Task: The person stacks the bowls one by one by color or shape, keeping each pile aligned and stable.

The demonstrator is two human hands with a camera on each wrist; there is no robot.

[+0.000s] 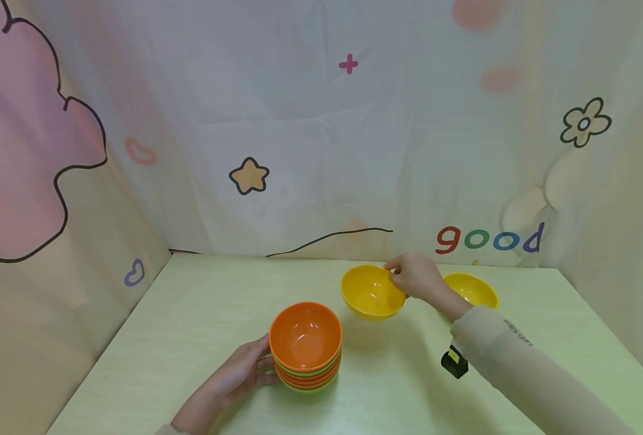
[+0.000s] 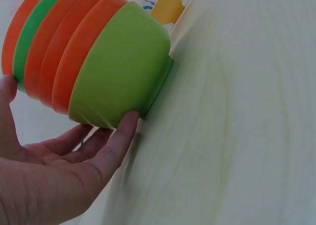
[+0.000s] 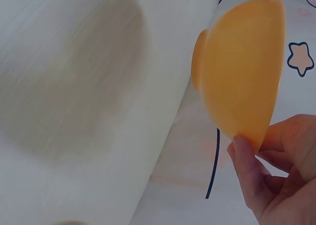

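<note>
A stack of nested bowls [image 1: 306,345] stands on the table, orange on top, with green and orange rims below and a light green bowl [image 2: 121,64] at the bottom. Against its left side rests my left hand [image 1: 245,368]; the thumb is near the top rim and the fairly straight fingers touch the bottom bowl. My right hand [image 1: 416,278] pinches the rim of a yellow bowl [image 1: 370,293] between thumb and fingers. That bowl is raised off the table, behind and right of the stack. A second yellow bowl [image 1: 472,290] sits farther right, partly hidden by my right forearm.
The pale green table [image 1: 218,290] meets a printed cloth backdrop [image 1: 321,151] at its back edge, with cloth at both sides too. A small black device [image 1: 454,364] shows under the right sleeve [image 1: 522,356]. Shadow falls on the tabletop below the right arm.
</note>
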